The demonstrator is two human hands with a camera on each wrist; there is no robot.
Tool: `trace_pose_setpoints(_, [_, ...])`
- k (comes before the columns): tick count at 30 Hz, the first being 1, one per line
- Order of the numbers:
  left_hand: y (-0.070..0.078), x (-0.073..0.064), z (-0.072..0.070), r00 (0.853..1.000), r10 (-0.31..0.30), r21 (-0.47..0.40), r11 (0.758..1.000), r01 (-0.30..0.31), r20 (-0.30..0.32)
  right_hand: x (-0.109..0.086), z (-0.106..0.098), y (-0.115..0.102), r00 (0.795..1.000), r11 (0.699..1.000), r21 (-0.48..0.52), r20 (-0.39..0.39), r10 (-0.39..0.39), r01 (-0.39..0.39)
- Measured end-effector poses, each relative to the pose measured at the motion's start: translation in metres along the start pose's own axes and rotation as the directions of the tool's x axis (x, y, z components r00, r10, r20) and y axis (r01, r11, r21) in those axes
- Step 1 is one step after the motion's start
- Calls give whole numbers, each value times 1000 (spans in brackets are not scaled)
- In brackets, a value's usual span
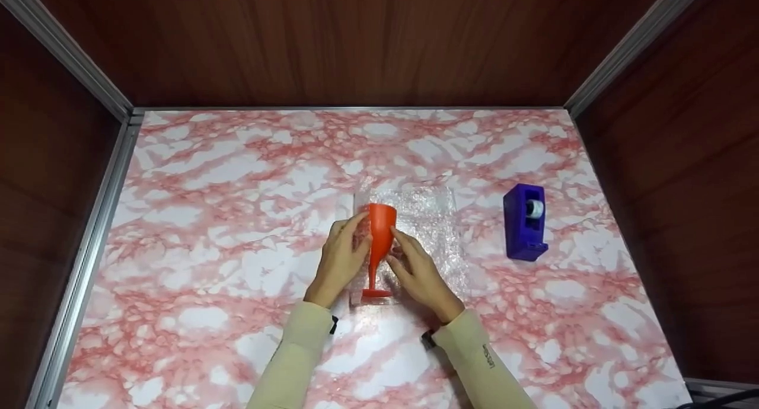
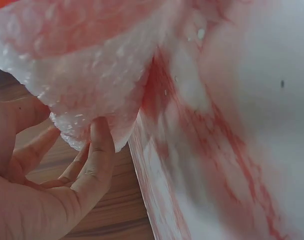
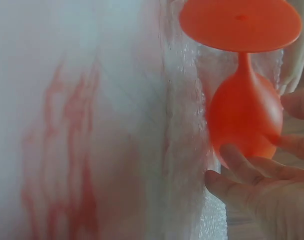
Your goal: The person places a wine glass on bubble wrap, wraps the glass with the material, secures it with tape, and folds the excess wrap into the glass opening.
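An orange plastic goblet (image 1: 381, 231) lies on its side on a sheet of clear bubble wrap (image 1: 430, 219), its bowl facing the back and its round foot facing the front. To the left of the goblet, my left hand (image 1: 344, 255) pinches the edge of the wrap; in the left wrist view that bubble wrap (image 2: 92, 85) is raised between thumb and fingers. My right hand (image 1: 420, 272) is at the goblet's other side. The right wrist view has its fairly straight fingers (image 3: 241, 167) touching the bowl of the goblet (image 3: 244, 115).
A purple tape dispenser (image 1: 522, 225) with a roll of tape stands right of the wrap. The table (image 1: 207, 249) has a red and white marbled top. Dark wood panels (image 1: 356, 41) in metal frames rise at its back and sides.
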State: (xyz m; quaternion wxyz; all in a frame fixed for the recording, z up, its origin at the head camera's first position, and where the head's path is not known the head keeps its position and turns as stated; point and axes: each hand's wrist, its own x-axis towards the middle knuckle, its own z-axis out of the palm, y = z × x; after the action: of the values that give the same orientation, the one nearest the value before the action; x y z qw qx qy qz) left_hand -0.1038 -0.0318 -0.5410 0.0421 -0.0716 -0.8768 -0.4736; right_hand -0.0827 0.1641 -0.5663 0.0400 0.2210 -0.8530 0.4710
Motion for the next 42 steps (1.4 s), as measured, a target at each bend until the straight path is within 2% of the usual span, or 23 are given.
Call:
trace_pose_setpoints(6, [4,0,2,999,27,8,1000,-27,-23,0,-1,1,1000,1000,-13,-29,-3,3])
trace_pose_setpoints(12, [4,1,6,999,47,25,999,-46,-20,1,-1,2,998,1000,-21,-63,-20,19])
trace_pose_setpoints(20, [3,1,6,998,55,27,998,-55,-25,0,1,4,1000,997,70,-24,-18,19])
trace_pose_setpoints(28, [5,1,7,998,58,51,997,-57,-19,0,-1,0,999,999,1,24,43,-43])
trace_pose_setpoints(32, [5,1,9,994,102,58,993,-100,-31,0,-2,0,999,999,26,26,42,-43])
trace_pose_setpoints(37, [5,3,9,985,167,51,985,-165,-48,0,-4,1,1000,999,47,15,-11,11])
trace_pose_setpoints(42, [3,3,9,986,163,16,987,-162,-44,0,-5,1,999,999,45,39,-3,1])
